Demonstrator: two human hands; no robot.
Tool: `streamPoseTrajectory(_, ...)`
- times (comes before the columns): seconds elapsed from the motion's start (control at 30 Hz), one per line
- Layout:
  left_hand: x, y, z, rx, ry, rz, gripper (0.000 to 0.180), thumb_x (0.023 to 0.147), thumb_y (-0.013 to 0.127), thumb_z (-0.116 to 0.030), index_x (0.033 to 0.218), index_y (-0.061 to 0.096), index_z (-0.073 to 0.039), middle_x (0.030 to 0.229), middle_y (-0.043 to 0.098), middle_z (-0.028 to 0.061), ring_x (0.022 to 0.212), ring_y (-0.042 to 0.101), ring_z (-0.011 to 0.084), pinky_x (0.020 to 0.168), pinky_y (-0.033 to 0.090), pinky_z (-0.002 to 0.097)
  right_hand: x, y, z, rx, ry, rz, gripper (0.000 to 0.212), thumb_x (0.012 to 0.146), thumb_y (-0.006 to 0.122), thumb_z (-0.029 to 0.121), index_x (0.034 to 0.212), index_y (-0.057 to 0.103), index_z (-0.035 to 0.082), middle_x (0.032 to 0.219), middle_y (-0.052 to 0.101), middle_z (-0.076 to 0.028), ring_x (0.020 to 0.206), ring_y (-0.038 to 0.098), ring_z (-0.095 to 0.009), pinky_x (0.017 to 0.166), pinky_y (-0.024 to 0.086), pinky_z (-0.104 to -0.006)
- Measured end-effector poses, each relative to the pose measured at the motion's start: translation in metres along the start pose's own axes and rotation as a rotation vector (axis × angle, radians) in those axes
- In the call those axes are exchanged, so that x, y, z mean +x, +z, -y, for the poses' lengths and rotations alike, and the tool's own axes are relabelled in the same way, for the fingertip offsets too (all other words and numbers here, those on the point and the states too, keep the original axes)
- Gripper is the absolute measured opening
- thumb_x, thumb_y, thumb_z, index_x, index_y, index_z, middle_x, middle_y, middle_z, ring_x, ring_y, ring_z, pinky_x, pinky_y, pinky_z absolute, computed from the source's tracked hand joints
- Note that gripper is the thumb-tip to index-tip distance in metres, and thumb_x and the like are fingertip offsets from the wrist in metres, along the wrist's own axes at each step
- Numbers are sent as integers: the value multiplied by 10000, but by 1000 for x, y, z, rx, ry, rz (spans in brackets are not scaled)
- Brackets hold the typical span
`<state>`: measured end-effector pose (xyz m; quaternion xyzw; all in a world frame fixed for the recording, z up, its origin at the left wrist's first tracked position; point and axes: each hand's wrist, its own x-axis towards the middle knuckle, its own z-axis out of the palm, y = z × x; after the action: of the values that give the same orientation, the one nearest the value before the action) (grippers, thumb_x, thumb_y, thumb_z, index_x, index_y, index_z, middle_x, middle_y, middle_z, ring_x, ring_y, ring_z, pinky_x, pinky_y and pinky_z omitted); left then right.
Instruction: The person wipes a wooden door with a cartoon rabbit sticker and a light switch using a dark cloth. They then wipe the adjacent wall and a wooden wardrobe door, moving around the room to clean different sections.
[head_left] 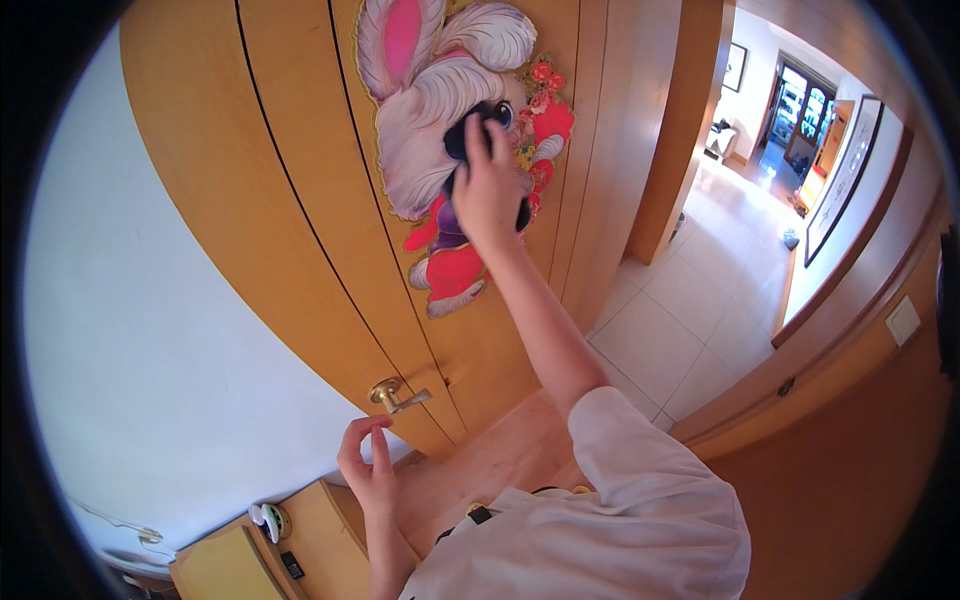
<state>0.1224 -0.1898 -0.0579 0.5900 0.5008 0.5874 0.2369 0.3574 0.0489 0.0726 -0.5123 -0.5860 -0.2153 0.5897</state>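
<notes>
My right hand [490, 195] reaches up to the wooden door [300, 180] and presses a black cloth [456, 140] against it, fingers spread over the cloth. Dark parts of the cloth show beside the fingers and below the palm; the rest is hidden. Beneath it is a flat rabbit cutout [412, 150] with pink ears, red clothes and flowers, partly covered by my hand. Lower left, my left hand [370, 465] hangs just below the brass door handle [398, 398], fingers loosely bent, a gap between thumb and fingers, nothing seen in them.
A white wall [180, 300] lies left of the door. At the lower left stands a wooden cabinet [315, 540] with a small black object [292, 565] and a white-and-green item [268, 520] on it. On the right, a tiled hallway [680, 300] leads past a framed picture [845, 180].
</notes>
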Motion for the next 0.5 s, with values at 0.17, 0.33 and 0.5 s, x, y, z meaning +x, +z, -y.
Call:
streamPoseTrajectory(0.17,6,-9,14,-102,-32,-18,154,920,497,-43,888,631,28,848,656,83,839,605,166,815,454,289,-11,-6,23,-183,-37,50,690,764,643,36,1401,379,40,1411,379,-235,1179,491,-434,945,477,-463)
streamPoseTrajectory(0.33,12,-12,18,-78,-7,35,152,927,499,-47,895,627,29,858,657,78,845,605,155,813,457,284,10,6,1,-21,42,25,645,824,577,48,1419,332,2,1426,355,-304,1216,473,-453,963,460,-470)
streamPoseTrajectory(0.5,17,-9,23,-112,16,70,148,941,501,-50,917,623,31,871,660,78,847,615,147,811,463,274,13,-2,8,-89,135,127,663,803,582,49,1410,320,-15,1396,384,-317,1221,471,-463,980,455,-462)
